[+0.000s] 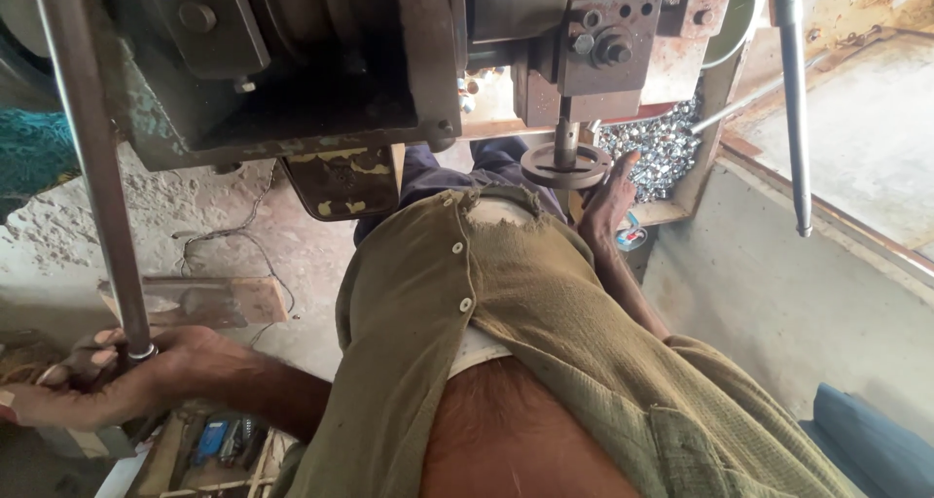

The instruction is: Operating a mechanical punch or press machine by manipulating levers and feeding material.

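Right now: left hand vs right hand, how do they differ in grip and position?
The left hand is closed in a fist around the long metal rod, low at the frame's left edge; the right hand is open, fingers spread against the small handwheel, further off under the machine. The left hand shows its knuckles and nails; the right hand shows its back. The left forearm is bare, as is the right. Both touch parts of the same machine.

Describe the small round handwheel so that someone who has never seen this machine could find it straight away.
Start at the big green-grey machine body across the top. Move to its bolted block near the right end, where a short vertical shaft drops down. The small round handwheel sits at the bottom of that shaft, beside the right hand and in front of the heap of shiny metal pieces; it is the only flat, spoked, dark ring there.
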